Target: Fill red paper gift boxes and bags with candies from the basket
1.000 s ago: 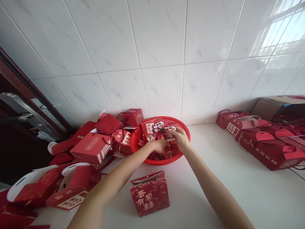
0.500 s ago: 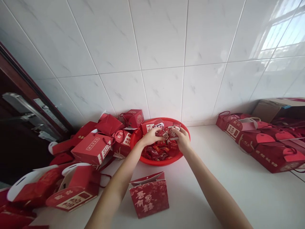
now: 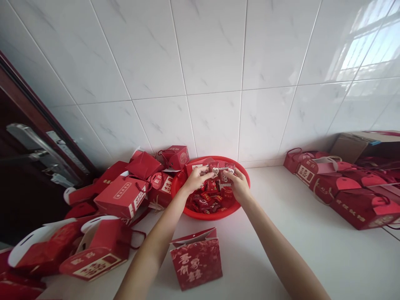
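Over a red plastic basket point(image 3: 215, 215) my left hand point(image 3: 197, 178) pinches a small red wrapped packet point(image 3: 214, 169) with a pale printed mark. My right hand point(image 3: 239, 186) grips another red packet point(image 3: 226, 176) with a patterned border, close beside the first. Below them lie several red wrapped candies point(image 3: 206, 202) inside the basket. Nearer to me, between my forearms, a red paper gift box point(image 3: 197, 263) with white characters stands upright, its top open.
Several red gift boxes point(image 3: 120, 192) are piled to the left, beside a dark door with a metal handle point(image 3: 31, 139). More closed red boxes point(image 3: 350, 196) and a cardboard carton point(image 3: 353, 143) sit on the right of the white counter point(image 3: 275, 216). A tiled wall point(image 3: 212, 125) rises behind.
My left hand has turned its packet more upright, and the two packets are held side by side. The camera view has shifted slightly.
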Motion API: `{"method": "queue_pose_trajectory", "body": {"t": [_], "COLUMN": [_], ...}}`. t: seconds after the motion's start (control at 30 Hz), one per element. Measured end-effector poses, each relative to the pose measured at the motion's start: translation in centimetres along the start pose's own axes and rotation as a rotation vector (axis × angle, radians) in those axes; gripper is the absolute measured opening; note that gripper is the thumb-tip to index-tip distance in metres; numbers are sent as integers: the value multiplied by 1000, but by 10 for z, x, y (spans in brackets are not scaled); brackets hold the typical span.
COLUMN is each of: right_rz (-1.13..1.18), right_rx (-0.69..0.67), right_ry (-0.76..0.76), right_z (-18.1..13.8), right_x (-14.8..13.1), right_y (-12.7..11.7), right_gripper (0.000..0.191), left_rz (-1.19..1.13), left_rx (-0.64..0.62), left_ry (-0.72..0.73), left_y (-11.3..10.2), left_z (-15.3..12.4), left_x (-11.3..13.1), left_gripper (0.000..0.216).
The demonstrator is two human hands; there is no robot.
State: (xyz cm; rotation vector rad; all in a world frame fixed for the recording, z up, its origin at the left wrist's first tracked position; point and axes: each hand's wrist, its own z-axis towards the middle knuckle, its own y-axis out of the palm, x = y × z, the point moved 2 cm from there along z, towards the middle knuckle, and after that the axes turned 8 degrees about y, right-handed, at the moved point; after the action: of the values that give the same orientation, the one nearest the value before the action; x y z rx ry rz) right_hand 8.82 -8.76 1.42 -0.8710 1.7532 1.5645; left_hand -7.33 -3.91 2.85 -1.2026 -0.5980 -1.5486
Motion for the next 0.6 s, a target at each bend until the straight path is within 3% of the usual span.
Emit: {"method": "queue_pose_trajectory", "body": {"t": [0.3,0.6], "right_rz": [-31,75], "right_rx": [-19,42], "right_ry": [-22,-39], "right_z": [2,8], "right_x": [1,3], "right_y": [-2,-6], "right_gripper": [38,33], "left_rz": [29,166], "left_rx": [4,140], "left_ry": [-24,-81], "left_y": [-1,-7], "left_z": [-2,2], "left_x": [3,-6], "left_gripper": [32,21]}}
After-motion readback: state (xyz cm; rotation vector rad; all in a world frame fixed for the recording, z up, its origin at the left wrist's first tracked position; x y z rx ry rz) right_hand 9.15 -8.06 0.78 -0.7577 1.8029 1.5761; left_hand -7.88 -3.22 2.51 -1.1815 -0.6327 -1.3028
